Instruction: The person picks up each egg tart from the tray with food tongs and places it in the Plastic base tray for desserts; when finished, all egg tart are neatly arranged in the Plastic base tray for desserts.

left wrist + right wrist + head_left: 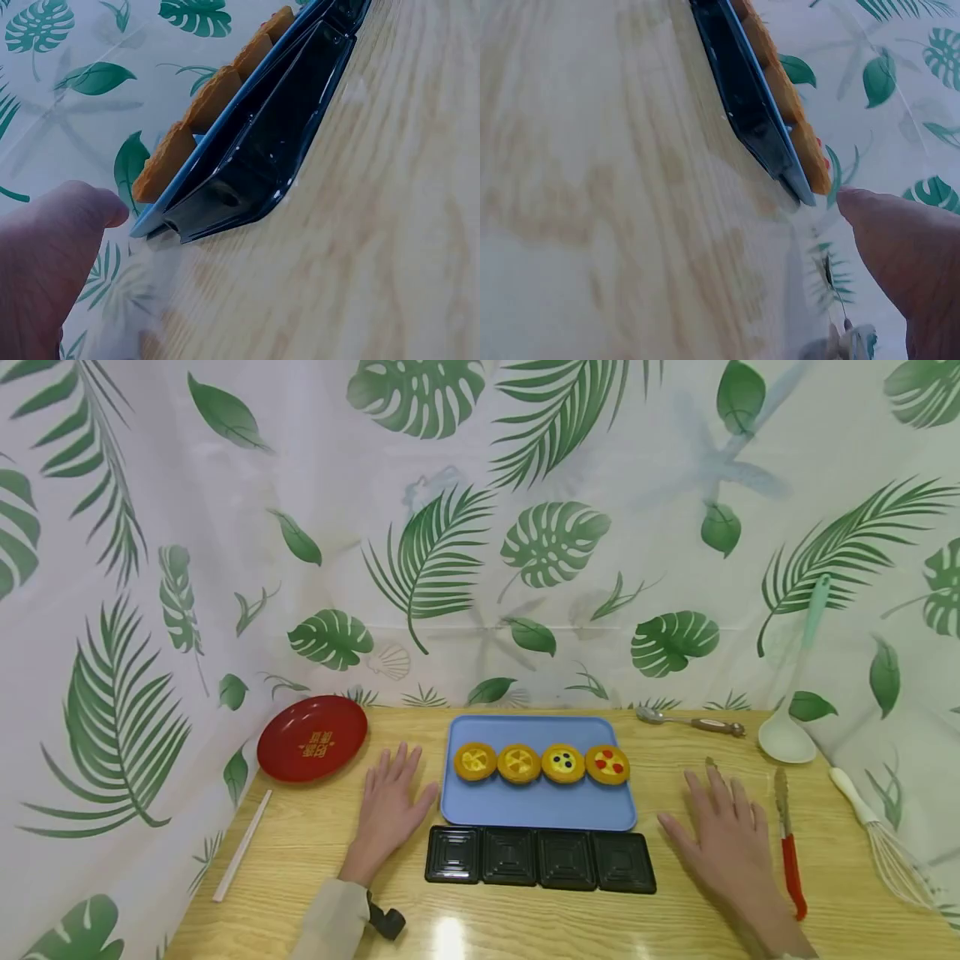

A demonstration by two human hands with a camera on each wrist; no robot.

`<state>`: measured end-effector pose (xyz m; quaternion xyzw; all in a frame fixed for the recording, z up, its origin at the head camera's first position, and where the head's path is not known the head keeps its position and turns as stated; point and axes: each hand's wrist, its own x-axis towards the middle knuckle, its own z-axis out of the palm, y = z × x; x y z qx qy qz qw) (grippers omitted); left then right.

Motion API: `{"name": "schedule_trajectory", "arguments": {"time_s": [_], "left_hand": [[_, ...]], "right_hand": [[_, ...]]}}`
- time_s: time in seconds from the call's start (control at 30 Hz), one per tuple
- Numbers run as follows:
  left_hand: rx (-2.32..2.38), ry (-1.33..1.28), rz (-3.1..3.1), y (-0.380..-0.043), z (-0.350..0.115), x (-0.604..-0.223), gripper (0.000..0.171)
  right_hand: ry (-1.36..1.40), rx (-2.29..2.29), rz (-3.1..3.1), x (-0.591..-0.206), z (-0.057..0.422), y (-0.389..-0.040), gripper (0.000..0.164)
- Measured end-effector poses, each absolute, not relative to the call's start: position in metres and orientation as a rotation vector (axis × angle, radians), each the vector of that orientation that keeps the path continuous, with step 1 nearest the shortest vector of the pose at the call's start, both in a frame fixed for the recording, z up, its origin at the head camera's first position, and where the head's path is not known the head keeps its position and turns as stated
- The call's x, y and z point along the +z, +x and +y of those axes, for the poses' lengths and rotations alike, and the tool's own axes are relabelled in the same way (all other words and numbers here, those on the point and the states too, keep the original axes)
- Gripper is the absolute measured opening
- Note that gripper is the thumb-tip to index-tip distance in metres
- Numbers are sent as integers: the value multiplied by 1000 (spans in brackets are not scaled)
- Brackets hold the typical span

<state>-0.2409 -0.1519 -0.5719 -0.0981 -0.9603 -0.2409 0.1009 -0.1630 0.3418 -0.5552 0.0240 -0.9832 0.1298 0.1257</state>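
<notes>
Head view forward-down, wrist views low (close) — blue tray point(540, 810) shared

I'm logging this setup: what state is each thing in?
Left hand: relaxed, gripping nothing
Right hand: relaxed, gripping nothing
Tarts: whole, lined up
Blue tray: loaded
Black tray: hollows up
Red plate: face up
Ladle: leaning upright
Spoon: lying flat
Whisk: tilt unclear
Red-handled tool: lying
White stick: lying

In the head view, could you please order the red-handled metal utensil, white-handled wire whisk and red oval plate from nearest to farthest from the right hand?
1. Red-handled metal utensil: just right of the right hand.
2. White-handled wire whisk: farther right.
3. Red oval plate: on the far left.
</notes>
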Motion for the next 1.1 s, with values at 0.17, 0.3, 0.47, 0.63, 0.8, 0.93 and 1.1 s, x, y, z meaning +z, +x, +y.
{"name": "schedule_trajectory", "arguments": {"time_s": [0.17,0.3,0.47,0.63,0.8,0.93,1.1], "left_hand": [[-744,-332,-2875,-249,-145,-576,80],[-753,-388,-2885,-255,-142,-577,84],[-769,-547,-2882,-260,-139,-579,84],[-788,-637,-2875,-263,-136,-581,85],[-724,-655,-2867,-263,-137,-585,84],[-652,-654,-2887,-263,-136,-587,81],[-636,-673,-2862,-267,-133,-591,80]], "right_hand": [[-50,442,-2900,-554,362,-153,88],[-144,484,-2904,-554,377,-143,91],[-293,518,-2908,-554,390,-134,98],[-380,563,-2922,-558,397,-134,102],[-410,578,-2920,-564,395,-138,103],[-458,501,-2910,-565,395,-143,107],[-617,454,-2890,-566,396,-149,110]]}}
